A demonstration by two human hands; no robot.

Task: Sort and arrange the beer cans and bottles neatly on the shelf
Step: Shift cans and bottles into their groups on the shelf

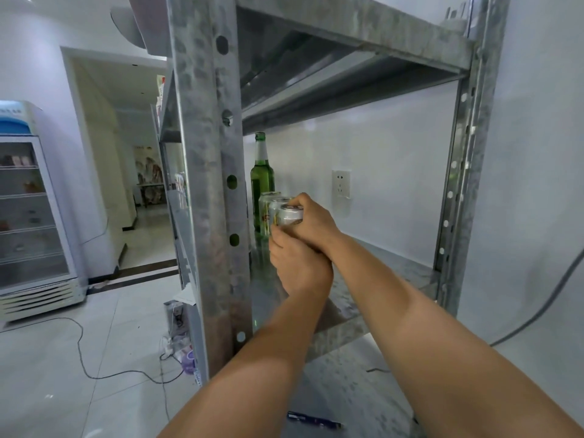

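The front can [290, 216] was at the left side of the shelf [395, 273], with 2 more cans [271, 204] close in a row behind it and a green bottle [261, 178] upright at the back. The right hand [316, 222] curled its fingers over the front can's top. The left hand [300, 267], just beneath, wrapped its fingers round the can's base. A wall socket [341, 183] showed behind, and a glass-door fridge [31, 216] stood well apart at left.

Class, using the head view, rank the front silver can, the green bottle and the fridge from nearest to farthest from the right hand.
1. Front silver can: gripped by the right hand, on the shelf, left side.
2. Green bottle: upright behind the cans, back left.
3. Fridge: far left, across the room.
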